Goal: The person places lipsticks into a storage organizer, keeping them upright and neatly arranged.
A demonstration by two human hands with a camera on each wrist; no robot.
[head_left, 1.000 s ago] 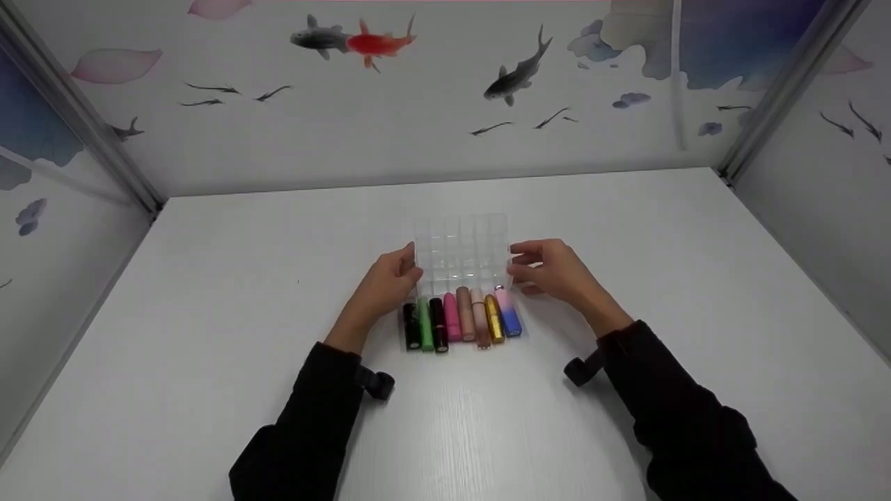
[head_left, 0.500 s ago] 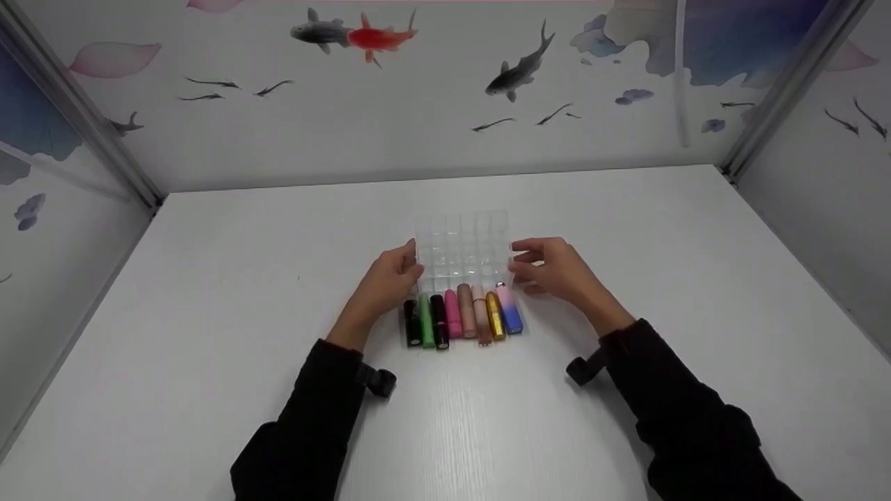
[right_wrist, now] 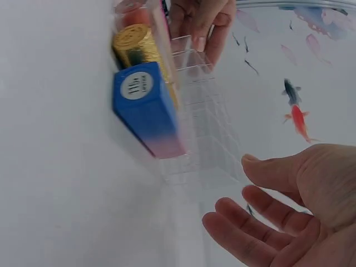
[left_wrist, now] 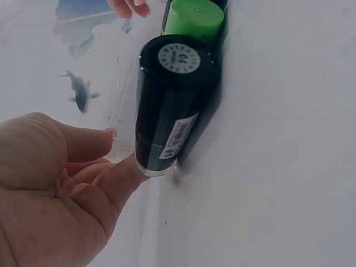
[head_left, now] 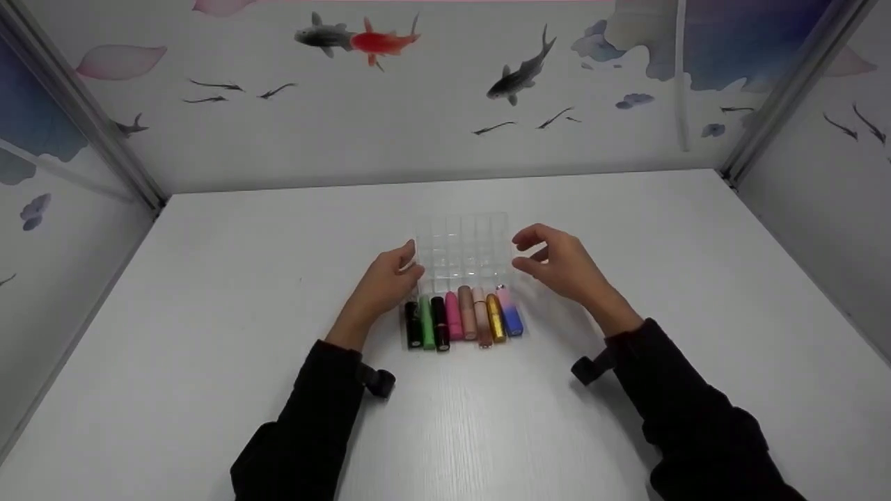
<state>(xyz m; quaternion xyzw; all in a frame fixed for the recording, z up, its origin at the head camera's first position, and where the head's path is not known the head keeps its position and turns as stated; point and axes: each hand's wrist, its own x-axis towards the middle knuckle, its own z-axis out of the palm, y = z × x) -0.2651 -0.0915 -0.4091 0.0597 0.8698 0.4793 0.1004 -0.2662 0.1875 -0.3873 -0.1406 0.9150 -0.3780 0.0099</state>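
A clear lipstick organizer (head_left: 461,247) with a grid of compartments stands upright at mid-table. My left hand (head_left: 387,278) holds its left side, the thumb toward me and fingers behind. My right hand (head_left: 557,263) is just off its right side, fingers loosely bent; in the right wrist view a gap shows between fingers and organizer. Several lipsticks lie in a row before the organizer, among them a black one (left_wrist: 172,105), a green one (left_wrist: 194,19), a pink one (head_left: 453,315), a gold one (head_left: 495,317) and a pink-and-blue one (right_wrist: 147,108).
The lipsticks appear to lie on a thin clear sheet or base (head_left: 525,334). Around them spreads the white table (head_left: 243,313). Panels painted with fish (head_left: 445,139) stand at the back and both sides. Each sleeve carries a wrist camera (head_left: 379,383).
My right hand has come off the organizer's right side, moving slightly up and right, its fingers spreading from the thumb. The left hand keeps its hold; lipsticks and organizer stay put.
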